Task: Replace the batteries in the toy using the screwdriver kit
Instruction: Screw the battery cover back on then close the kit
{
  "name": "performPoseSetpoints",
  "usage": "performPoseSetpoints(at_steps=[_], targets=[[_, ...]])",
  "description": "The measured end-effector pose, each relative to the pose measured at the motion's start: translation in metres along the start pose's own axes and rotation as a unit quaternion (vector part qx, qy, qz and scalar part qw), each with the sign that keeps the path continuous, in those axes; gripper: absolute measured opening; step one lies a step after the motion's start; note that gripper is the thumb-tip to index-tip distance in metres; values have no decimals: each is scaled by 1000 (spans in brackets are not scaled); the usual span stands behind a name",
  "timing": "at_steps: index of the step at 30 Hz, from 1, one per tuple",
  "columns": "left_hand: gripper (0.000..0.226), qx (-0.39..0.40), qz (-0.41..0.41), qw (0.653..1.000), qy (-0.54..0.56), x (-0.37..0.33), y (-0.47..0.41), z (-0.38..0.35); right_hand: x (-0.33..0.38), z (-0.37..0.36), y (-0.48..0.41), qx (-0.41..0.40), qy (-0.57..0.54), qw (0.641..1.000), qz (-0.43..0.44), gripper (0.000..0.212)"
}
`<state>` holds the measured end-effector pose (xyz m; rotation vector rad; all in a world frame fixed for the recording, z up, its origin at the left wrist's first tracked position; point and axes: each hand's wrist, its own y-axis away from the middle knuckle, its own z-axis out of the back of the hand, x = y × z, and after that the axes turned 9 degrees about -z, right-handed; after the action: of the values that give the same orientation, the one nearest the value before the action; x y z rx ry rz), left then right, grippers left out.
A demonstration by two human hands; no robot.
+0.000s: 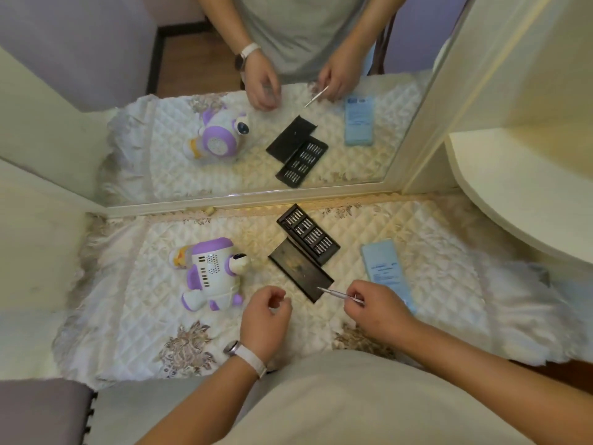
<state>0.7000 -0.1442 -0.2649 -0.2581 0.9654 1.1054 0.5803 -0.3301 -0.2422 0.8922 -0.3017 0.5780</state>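
A white and purple toy robot [210, 273] lies on its front on the quilted cloth, back panel up. To its right sits the open dark screwdriver kit tray [308, 233] with several bits, and its dark sleeve [300, 273] lies beside it. My right hand [377, 305] grips a thin silver screwdriver [338, 294], tip pointing left over the sleeve's near corner. My left hand [266, 316] hovers right of the toy, fingers curled, with nothing visible in it.
A light blue box [383, 268] lies right of the kit. A mirror [256, 123] stands along the back edge and repeats the scene. A cream rounded shelf [513, 200] juts in at the right. The quilted cloth [134, 316] covers the table.
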Motion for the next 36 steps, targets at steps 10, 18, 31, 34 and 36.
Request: performPoseSetpoints(at_steps=[10,18,31,34,36], targets=[[17,57,8,975,-216,-27,-59,-50,-46,47,-1,15,-67,998,17,11],[10,16,57,971,-231,-23,-56,-62,-61,63,-21,61,-80,995,22,9],[15,22,103,968,-227,-47,-59,-52,-52,71,-28,76,-79,992,64,12],[9,-65,123,990,-8,-67,-50,-47,-50,74,-22,68,-113,989,67,12],[12,-106,127,981,103,-82,-43,-45,-46,75,-17,60,-134,987,71,13]])
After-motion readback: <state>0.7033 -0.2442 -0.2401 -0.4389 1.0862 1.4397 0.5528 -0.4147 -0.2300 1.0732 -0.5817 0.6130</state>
